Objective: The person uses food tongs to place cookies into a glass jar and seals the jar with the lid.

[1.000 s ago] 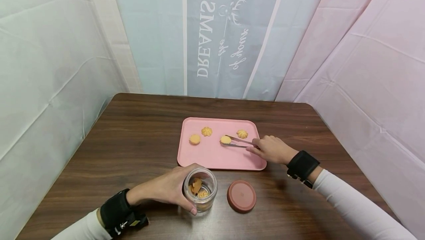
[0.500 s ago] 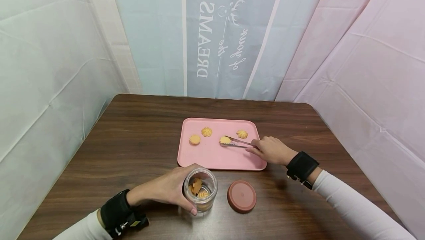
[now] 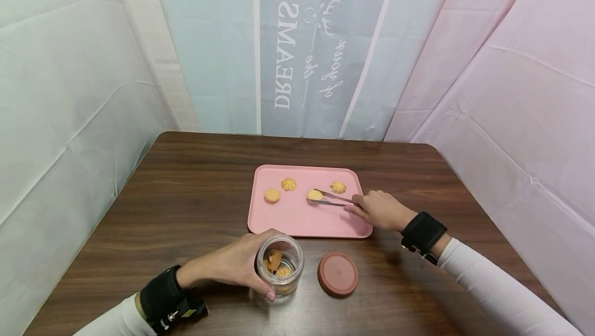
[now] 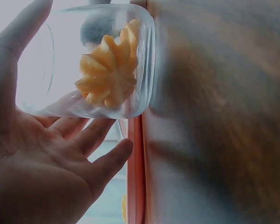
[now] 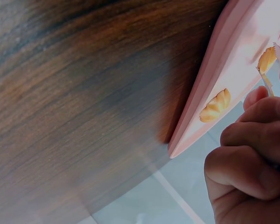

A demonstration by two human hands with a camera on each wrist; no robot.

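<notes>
A person in white sleeves works at a dark wood-grain counter [image 3: 200, 181], both hands busy. The left hand [image 3: 239, 262] curves round the side of a clear glass jar [image 3: 294, 285], thumb on the near side and fingers on the far side, its grasp as wide as the jar. The jar stands upright and lidless, with several golden ridged cookies [image 4: 107, 74] at the bottom. To its right, just beside it, a round reddish-brown lid [image 3: 338, 274] lies flat. Beyond them is a pink tray [image 3: 288, 219]. The right hand [image 3: 382, 210], fingers curled, grips slim tongs [image 3: 343, 199] over the tray's right side; a pale cookie [image 3: 314, 195] sits between their toothed tips, though whether it is raised cannot be told. Three more cookies lie on the tray: a smooth round one [image 3: 271, 195] and a ridged one [image 3: 288, 184] at left, another ridged one [image 3: 338, 187] at right, behind the tongs.
</notes>
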